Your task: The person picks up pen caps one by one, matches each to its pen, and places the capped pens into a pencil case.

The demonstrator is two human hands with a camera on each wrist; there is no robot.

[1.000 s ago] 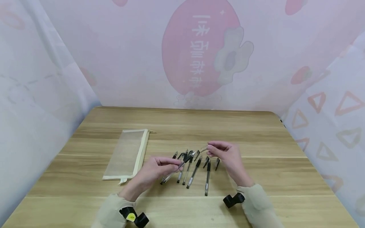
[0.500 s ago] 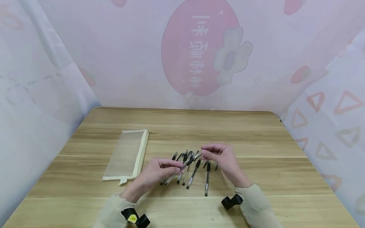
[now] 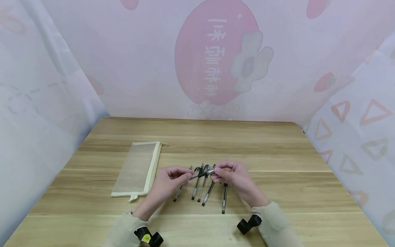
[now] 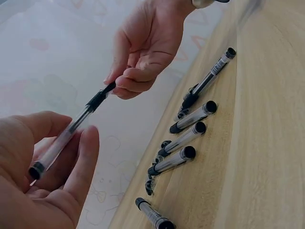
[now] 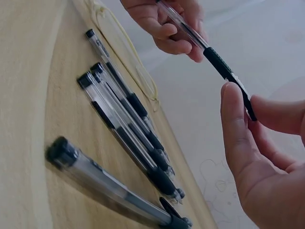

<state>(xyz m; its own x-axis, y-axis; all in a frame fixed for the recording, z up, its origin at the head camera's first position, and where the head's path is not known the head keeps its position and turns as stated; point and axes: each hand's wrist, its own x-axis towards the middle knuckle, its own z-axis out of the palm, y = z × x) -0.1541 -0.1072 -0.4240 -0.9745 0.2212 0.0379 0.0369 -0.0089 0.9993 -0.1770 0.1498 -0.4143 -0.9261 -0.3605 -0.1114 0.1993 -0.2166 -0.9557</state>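
Note:
My left hand point(image 3: 171, 183) holds a clear gel pen point(image 4: 71, 126) with a black grip by the rear of its barrel, between thumb and fingers. At the pen's other end, my right hand point(image 3: 236, 178) pinches the cap point(image 5: 242, 90), which is clear with a black clip and overlaps the tip end. The pen is raised over the table, its black end plug near my left palm. Below lie several similar uncapped pens point(image 3: 224, 200), side by side with their tips pointing away. Loose caps point(image 4: 150, 185) lie by their tips, partly hidden behind my right hand in the head view.
A cream mesh zip pouch point(image 3: 152, 171) lies flat on the wooden table point(image 3: 92, 206), left of the pens. Printed fabric walls point(image 3: 139, 68) enclose the table's back and sides. Each sleeve carries a black wrist camera point(image 3: 249, 224).
My right hand has moved left and toward me, bringing the cap from apart onto the pen's tip end. My left hand has shifted slightly left toward the barrel's rear, and the pen lies flatter.

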